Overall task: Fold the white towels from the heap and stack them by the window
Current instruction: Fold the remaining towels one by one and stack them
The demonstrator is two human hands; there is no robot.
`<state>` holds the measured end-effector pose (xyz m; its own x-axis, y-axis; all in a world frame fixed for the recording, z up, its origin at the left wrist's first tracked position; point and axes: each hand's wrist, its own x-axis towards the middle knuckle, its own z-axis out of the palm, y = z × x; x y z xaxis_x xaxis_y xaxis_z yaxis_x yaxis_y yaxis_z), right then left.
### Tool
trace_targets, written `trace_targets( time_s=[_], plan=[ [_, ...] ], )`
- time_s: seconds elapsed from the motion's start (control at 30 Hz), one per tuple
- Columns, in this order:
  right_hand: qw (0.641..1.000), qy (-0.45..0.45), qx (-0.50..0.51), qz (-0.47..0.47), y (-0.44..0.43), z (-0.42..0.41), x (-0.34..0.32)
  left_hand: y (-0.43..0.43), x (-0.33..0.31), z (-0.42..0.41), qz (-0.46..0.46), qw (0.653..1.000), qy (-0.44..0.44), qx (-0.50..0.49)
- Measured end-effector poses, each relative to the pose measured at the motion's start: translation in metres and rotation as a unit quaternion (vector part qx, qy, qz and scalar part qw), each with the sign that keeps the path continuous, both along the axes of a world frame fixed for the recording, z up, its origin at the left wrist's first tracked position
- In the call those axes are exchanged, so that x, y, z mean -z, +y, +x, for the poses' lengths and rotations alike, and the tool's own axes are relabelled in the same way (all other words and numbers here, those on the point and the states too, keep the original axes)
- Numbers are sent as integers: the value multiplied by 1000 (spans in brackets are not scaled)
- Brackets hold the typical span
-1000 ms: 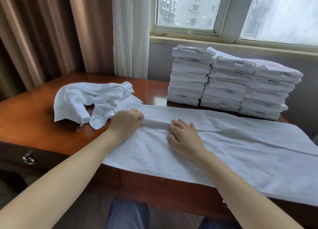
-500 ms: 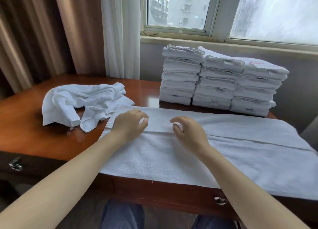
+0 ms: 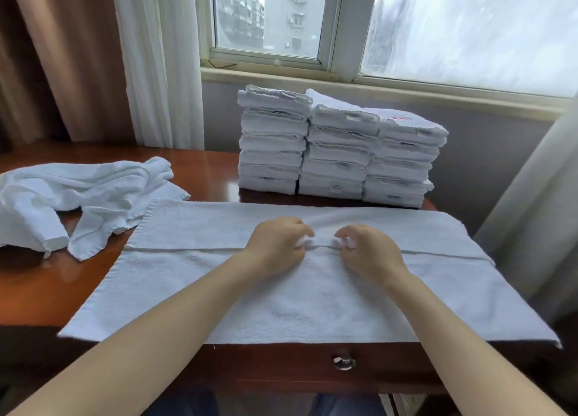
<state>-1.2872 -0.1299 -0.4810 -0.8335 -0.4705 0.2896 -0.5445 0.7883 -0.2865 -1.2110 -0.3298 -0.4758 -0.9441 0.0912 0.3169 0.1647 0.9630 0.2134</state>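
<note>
A white towel (image 3: 194,290) lies spread across the wooden desk (image 3: 40,290), folded lengthwise with its folded-over edge running left to right through the middle. My left hand (image 3: 275,243) and my right hand (image 3: 366,248) sit close together at the centre of that edge, fingers curled and pinching the cloth. A heap of unfolded white towels (image 3: 78,193) lies at the left of the desk. Three stacks of folded white towels (image 3: 334,152) stand at the back, under the window.
Brown and white curtains (image 3: 150,58) hang at the left behind the desk. Another pale curtain (image 3: 531,212) hangs at the right edge. The desk front has a drawer with a metal ring pull (image 3: 344,361). The window sill (image 3: 375,87) runs above the stacks.
Both hands slid to the right along the towel's folded edge, from its left part to its centre, and went from lying on the cloth to pinching it. The view shifted right.
</note>
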Motion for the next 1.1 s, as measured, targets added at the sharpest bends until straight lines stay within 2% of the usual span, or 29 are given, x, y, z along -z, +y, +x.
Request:
trace_targets(
  time_s=[0.2,0.27,0.37,0.57,0.73,0.87,1.0,1.1],
  plan=[
    [991,31,-69,112,6,-11,-12,8,-1,-12,-9,999,23,-25],
    [986,54,-91,131,9,-14,-13,10,-2,-13,15,998,34,-49],
    [986,87,-78,115,19,-19,-12,11,-3,-14,74,993,38,-84],
    [994,70,-75,46,33,-22,-11,13,-1,-18,76,993,61,-66],
    [994,56,-76,54,32,-25,-8,17,7,-26,0,1000,19,-17],
    [988,90,-90,84,33,-30,-9,17,7,-28,-23,997,71,-16],
    [990,93,-87,62,36,-28,-14,18,4,-25,-2,995,93,-23],
    [995,67,-70,38,36,-25,-13,20,5,-25,53,992,111,-33]
  ],
)
